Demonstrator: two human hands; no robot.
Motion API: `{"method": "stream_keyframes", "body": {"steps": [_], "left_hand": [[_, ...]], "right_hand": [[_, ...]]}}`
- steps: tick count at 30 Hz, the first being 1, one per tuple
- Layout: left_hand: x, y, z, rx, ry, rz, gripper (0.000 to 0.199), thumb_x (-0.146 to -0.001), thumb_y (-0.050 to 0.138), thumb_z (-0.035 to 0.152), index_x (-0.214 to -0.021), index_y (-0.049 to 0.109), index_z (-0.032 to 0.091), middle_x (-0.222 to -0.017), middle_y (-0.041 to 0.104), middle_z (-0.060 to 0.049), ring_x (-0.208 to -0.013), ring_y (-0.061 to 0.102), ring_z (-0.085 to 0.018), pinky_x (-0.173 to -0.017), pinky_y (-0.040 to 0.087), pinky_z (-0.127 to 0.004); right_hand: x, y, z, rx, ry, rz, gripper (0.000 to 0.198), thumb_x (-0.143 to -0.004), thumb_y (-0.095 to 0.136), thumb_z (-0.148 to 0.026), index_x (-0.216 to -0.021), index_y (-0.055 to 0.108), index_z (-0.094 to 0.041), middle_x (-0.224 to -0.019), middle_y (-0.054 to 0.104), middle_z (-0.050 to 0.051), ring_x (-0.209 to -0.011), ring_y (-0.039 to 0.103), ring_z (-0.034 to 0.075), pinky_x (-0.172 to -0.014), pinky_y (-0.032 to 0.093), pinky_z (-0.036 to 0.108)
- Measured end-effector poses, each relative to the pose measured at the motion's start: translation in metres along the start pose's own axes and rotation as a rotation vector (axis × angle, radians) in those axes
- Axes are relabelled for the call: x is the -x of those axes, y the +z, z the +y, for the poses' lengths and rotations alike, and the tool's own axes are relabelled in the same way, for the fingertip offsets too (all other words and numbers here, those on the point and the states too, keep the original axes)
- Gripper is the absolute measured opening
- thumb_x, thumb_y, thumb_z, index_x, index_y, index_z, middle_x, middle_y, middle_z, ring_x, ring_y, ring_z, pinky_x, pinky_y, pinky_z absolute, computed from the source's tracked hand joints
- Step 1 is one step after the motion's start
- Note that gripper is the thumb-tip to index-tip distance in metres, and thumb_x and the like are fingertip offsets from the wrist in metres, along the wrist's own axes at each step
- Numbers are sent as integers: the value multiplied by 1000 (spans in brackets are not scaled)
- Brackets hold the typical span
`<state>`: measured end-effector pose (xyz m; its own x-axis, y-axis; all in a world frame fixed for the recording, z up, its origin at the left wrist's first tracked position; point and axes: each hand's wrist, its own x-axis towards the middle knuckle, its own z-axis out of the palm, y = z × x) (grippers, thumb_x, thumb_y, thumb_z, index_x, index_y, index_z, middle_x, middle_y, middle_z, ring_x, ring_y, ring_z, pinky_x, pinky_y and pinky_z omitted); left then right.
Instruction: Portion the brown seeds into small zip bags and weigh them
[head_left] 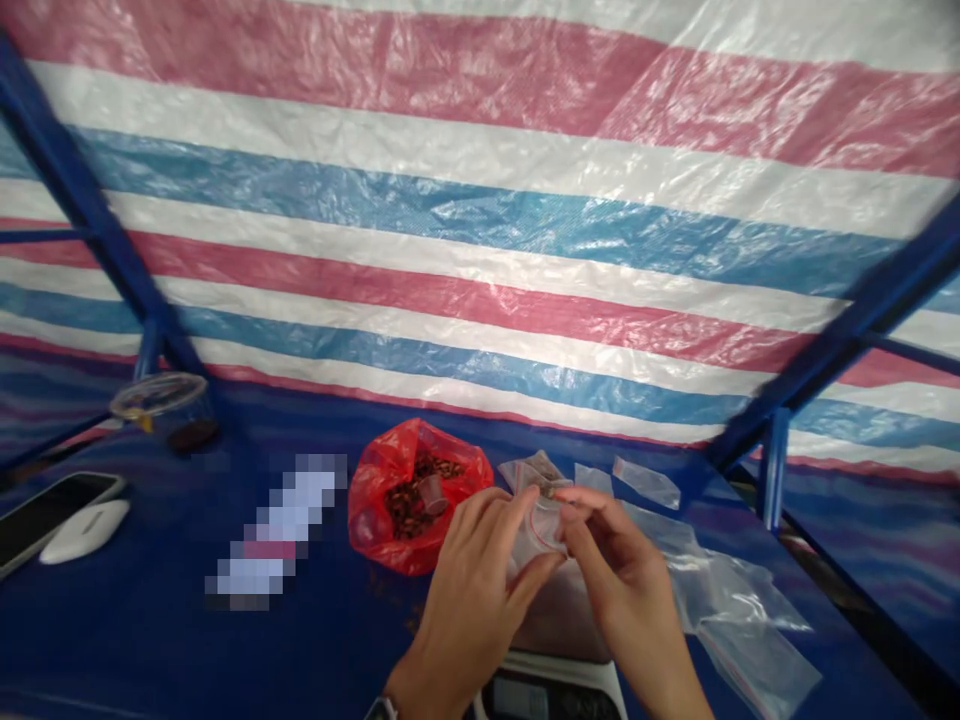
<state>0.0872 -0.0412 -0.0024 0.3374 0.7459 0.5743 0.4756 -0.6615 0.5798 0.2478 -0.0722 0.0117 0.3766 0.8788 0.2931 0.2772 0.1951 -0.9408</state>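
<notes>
A small clear zip bag [541, 530] with a red seal line is held between my two hands, above a digital scale [551, 690]. My left hand [480, 560] grips the bag's left side with thumb and fingers. On its right side, my right hand [619, 565] pinches the bag near its mouth. Just left of my hands lies an open red plastic bag [375, 500] of small brown pieces [405, 505], with a small clear cup [432, 494] resting on them. Behind my fingers is a filled zip bag [544, 465]. What my bag contains is hard to make out.
Several flat clear zip bags [750, 600] lie to the right. At left are a phone [56, 510], a white case [86, 530], a clear round tub [169, 410] and a blurred-out item [277, 535]. Blue frame bars [817, 350] and striped plastic sheeting [480, 200] enclose the blue surface.
</notes>
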Motion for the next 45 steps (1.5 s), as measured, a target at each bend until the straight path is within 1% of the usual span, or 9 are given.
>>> {"method": "stream_keyframes", "body": {"steps": [6,11,15,20,24,29,32,36,45], "left_hand": [[0,-38,-11,152,-219,258,27,-102,58,33,-127,65,25,-119,73,-9,-113,68,-24,-98,56,-40],[-1,-67,-35,-31,-335,203,16,-102,54,30,-110,67,25,-111,74,-8,-106,68,-26,-95,54,-43],[0,-78,-60,-381,-438,159,10,-100,55,28,-95,61,23,-94,70,-9,-97,67,-31,-88,53,-45],[6,-83,-85,-551,-590,84,27,-97,61,36,-118,56,19,-109,64,-13,-100,69,-34,-83,53,-43],[7,-82,-91,-517,-637,-31,15,-97,56,22,-112,53,20,-108,68,-12,-102,71,-30,-78,49,-35],[-2,-84,-81,-400,-766,-111,10,-96,50,14,-101,52,23,-93,73,-9,-94,74,-29,-67,40,-32],[-5,-84,-75,-365,-799,-34,6,-97,50,18,-97,50,24,-86,73,-8,-85,75,-29,-64,37,-31],[-3,-80,-76,-287,-785,83,11,-94,51,14,-93,48,24,-87,70,-7,-79,73,-26,-62,39,-31],[-4,-66,-78,-129,-808,57,22,-90,56,6,-91,44,25,-86,70,-8,-87,73,-28,-71,45,-33]], "right_hand": [[12,31,5,315,-279,29,21,-99,63,-43,-107,76,-29,-98,80,5,-84,74,23,-76,59,34],[23,64,6,464,-570,-194,18,-100,60,-26,-108,75,-30,-107,80,4,-100,74,23,-93,57,36],[7,93,-9,543,-522,-351,24,-105,51,-23,-112,73,-27,-116,77,6,-109,71,22,-98,54,35],[-30,122,-33,871,-449,-565,25,-105,53,-24,-123,71,-23,-123,76,8,-115,70,27,-109,44,44],[-36,126,-41,1110,-271,-584,38,-103,60,-34,-137,64,-19,-128,75,14,-113,72,34,-94,50,42],[-31,115,-36,1246,-114,-621,34,-97,69,-39,-121,72,-15,-119,77,17,-108,74,36,-83,49,39],[-36,112,-30,1256,-134,-598,22,-103,56,-28,-110,75,-19,-115,76,13,-105,74,32,-78,47,36],[-43,113,-27,1267,-203,-563,32,-102,47,-14,-115,74,-23,-122,73,10,-99,75,29,-80,46,36],[-36,132,-25,1039,-305,-648,26,-98,66,-38,-107,76,-16,-116,77,12,-114,69,32,-100,45,39]]}}
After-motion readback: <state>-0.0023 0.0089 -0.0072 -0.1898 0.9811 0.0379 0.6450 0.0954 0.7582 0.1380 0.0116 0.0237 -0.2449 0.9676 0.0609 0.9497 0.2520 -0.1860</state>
